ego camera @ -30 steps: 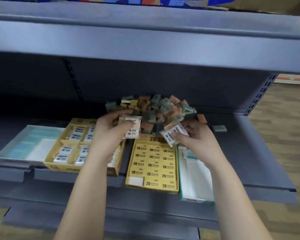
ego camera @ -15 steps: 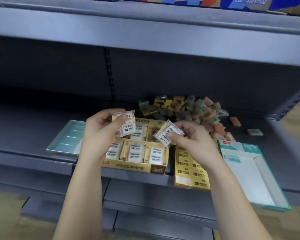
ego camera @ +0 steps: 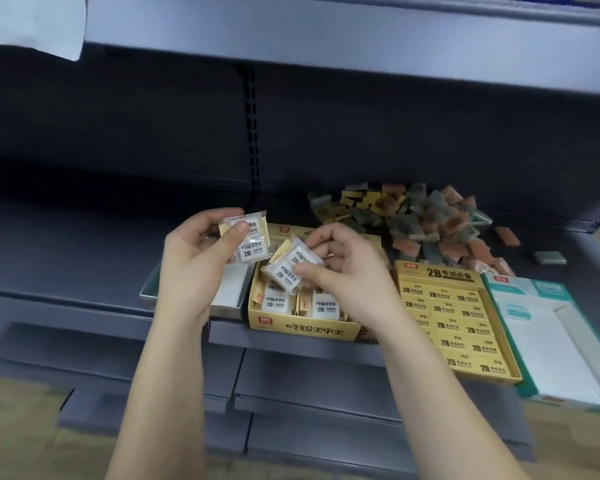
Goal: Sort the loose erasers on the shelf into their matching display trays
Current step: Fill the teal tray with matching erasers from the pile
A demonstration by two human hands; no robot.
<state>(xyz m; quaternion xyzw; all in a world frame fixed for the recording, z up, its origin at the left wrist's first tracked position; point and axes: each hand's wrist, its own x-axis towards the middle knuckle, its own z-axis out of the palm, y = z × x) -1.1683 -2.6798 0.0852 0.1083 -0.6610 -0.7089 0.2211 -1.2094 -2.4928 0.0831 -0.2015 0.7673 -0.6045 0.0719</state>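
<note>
Left hand (ego camera: 194,258) is pinching a wrapped 2B eraser (ego camera: 250,245) between thumb and fingers, holding it above the grey tray (ego camera: 229,292). Right hand (ego camera: 347,275) is gripping a second wrapped eraser (ego camera: 290,268), tilted, over the yellow divided tray (ego camera: 302,332), where matching erasers are sitting. The loose eraser pile (ego camera: 430,220) is lying on the shelf (ego camera: 66,254), back right, behind the flat yellow 2B tray (ego camera: 409,271). The white-teal tray (ego camera: 548,327) is sitting far right.

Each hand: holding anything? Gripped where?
Left hand pinches a wrapped 2B eraser by its left edge, thumb on its face. Right hand pinches a second wrapped 2B eraser by its right edge.
</note>
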